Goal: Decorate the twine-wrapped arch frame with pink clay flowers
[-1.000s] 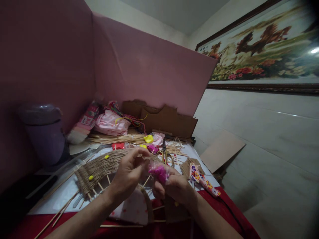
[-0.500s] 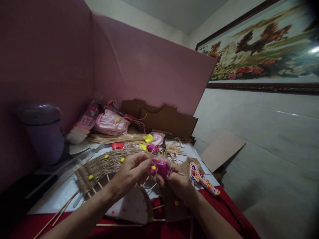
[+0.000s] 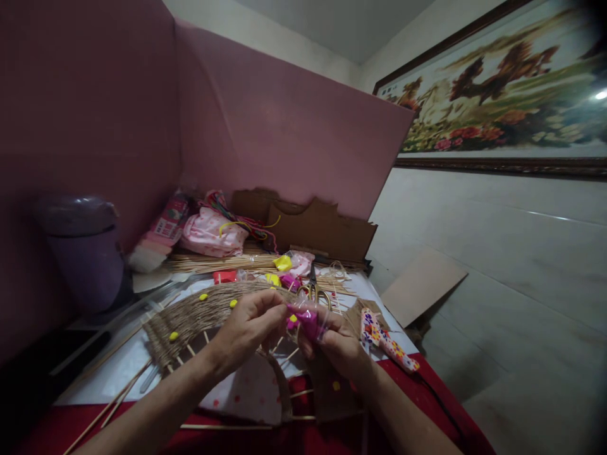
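My right hand (image 3: 342, 349) is closed around a clear plastic packet of magenta modelling clay (image 3: 310, 325). The fingertips of my left hand (image 3: 253, 325) pinch a bit of the magenta clay at the packet's mouth. Beneath both hands lies a fan-shaped piece wound with brown twine (image 3: 190, 319), with thin sticks as ribs and yellow clay dots (image 3: 173, 336) on it. A magenta and yellow clay flower (image 3: 292, 321) shows just below the packet, partly covered. White fabric with red dots (image 3: 246, 392) fills the piece's inner curve, partly behind my left forearm.
Gold-handled scissors (image 3: 313, 291) lie behind my hands, near a yellow clay packet (image 3: 283, 263) and a red packet (image 3: 224, 277). A flower-patterned glue gun (image 3: 386, 341) with a cord rests at right. Bundled sticks (image 3: 218, 264) and cardboard (image 3: 317, 227) line the back; a purple bin (image 3: 88, 265) stands left.
A thin magenta strand now stretches between my left fingertips and the packet, and the packet's plastic has shifted upward. My hands have otherwise barely moved.
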`<control>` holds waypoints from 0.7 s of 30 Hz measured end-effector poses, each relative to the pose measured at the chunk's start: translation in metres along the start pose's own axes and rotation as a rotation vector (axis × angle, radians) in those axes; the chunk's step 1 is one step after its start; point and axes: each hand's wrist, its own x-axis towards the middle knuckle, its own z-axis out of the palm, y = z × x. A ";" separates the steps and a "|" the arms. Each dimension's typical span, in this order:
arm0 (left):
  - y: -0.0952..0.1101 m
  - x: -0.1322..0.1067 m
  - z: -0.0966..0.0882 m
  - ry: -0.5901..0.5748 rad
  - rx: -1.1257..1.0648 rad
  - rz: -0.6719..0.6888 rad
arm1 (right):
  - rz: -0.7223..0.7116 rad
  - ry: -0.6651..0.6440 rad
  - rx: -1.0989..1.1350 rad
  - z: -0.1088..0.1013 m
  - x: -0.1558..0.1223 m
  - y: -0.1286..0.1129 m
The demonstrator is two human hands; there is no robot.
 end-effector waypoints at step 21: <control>0.002 0.002 0.001 0.086 -0.029 -0.018 | 0.033 -0.025 0.044 0.005 0.000 0.001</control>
